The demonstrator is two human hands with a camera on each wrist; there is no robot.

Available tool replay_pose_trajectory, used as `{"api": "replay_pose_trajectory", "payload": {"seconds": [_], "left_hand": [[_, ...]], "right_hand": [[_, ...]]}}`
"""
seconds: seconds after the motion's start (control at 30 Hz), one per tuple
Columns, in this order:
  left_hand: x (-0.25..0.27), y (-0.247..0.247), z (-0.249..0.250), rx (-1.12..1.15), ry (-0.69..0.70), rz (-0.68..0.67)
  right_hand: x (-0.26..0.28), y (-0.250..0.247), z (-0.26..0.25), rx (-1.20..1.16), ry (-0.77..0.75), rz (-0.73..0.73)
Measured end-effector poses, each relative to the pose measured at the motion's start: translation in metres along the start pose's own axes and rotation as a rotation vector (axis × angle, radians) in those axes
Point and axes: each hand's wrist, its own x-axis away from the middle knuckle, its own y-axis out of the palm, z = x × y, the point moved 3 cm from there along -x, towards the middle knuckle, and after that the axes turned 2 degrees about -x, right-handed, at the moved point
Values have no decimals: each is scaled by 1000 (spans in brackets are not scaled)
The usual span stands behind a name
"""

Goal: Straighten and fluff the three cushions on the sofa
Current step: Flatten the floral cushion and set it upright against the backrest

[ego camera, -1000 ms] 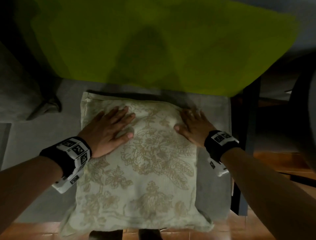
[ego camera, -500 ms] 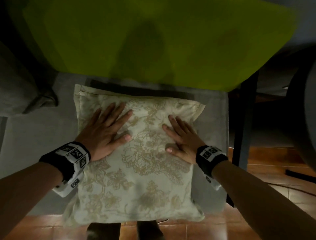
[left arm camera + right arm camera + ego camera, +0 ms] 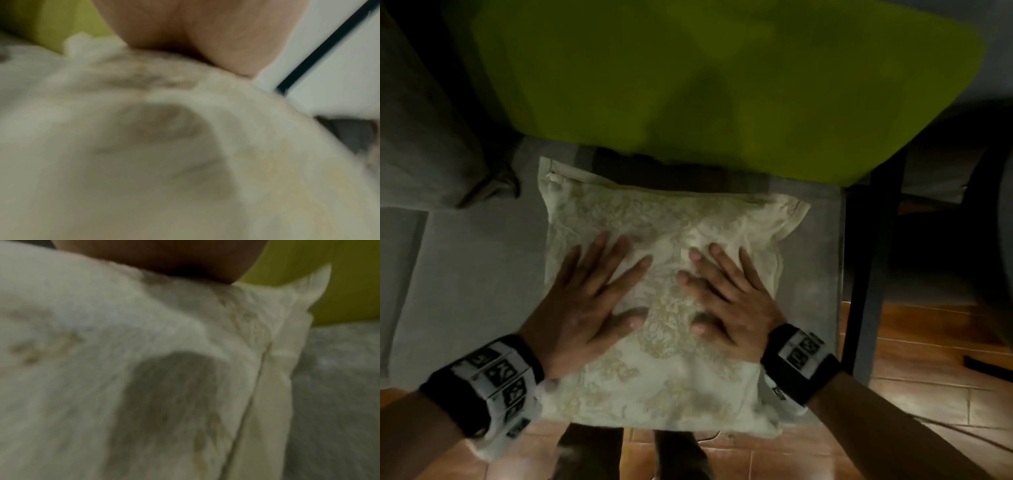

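Head view: the left hand (image 3: 582, 308) and right hand (image 3: 729, 301) are pressing flat, fingers spread, on the cream cushion (image 3: 664, 387) lying on the grey sofa seat (image 3: 465, 274). Wrist views: blurred cushion fabric is filling both frames beneath each palm.

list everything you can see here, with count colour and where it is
floral cushion: one, cream with tan pattern, flat on the grey seat
green cushion: one, lime green, upright behind the floral cushion
grey cushion: one, grey, far left on the seat
sofa seat: one, grey, under the cushions
frame post: one, black, right of the seat
floor: reddish-brown tiles, lower right
wristbands: two, black with white tags, on both wrists
left hand: flat on the floral cushion
right hand: flat on the floral cushion
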Motion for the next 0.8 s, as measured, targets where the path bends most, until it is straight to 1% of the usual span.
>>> {"api": "replay_pose_trajectory", "payload": {"seconds": [0.07, 0.1, 0.2, 0.27, 0.33, 0.4, 0.43, 0.5, 0.53, 0.57, 0.6, 0.63, 0.67, 0.7, 0.73, 0.77, 0.8], "left_hand": [[9, 18, -22, -109, -11, -109], [11, 24, -34, -129, -21, -149], [8, 32, -52, -159, -28, -166], [6, 34, -54, -153, -6, -159], [8, 34, -60, -152, -20, -180], [14, 33, -73, -98, -79, -174], [17, 31, -81, -58, -110, -175], [22, 26, -94, -25, -131, -189], [22, 22, -101, -16, -139, -188], [21, 15, -108, 10, -165, -178], [20, 3, -113, 66, -227, -134], [17, -9, -119, 131, -295, -43], [13, -22, -120, 178, -317, 65], [8, -34, -115, 188, -270, 140], [1, -44, -103, 164, -162, 160], [-7, -48, -89, 124, -11, 147], [-14, -45, -75, 66, 142, 103]], "right_hand": [[0, 21, 18, 16, 44, -98], [0, 28, 28, 22, 51, -128], [-1, 36, 51, 10, 48, -177], [6, 38, 64, 3, 90, -214], [16, 39, 78, 16, 173, -255], [26, 35, 93, 17, 276, -325], [30, 30, 100, 15, 332, -355], [40, 14, 116, 19, 450, -403], [45, 4, 123, 29, 500, -401], [50, -8, 128, 38, 542, -344], [52, -23, 130, 32, 574, -230], [51, -38, 128, 12, 587, -93], [47, -53, 120, -6, 563, 27], [37, -64, 106, -16, 495, 117], [23, -70, 90, -9, 383, 163], [7, -71, 71, 7, 238, 164], [-9, -64, 55, 24, 82, 124]]}}
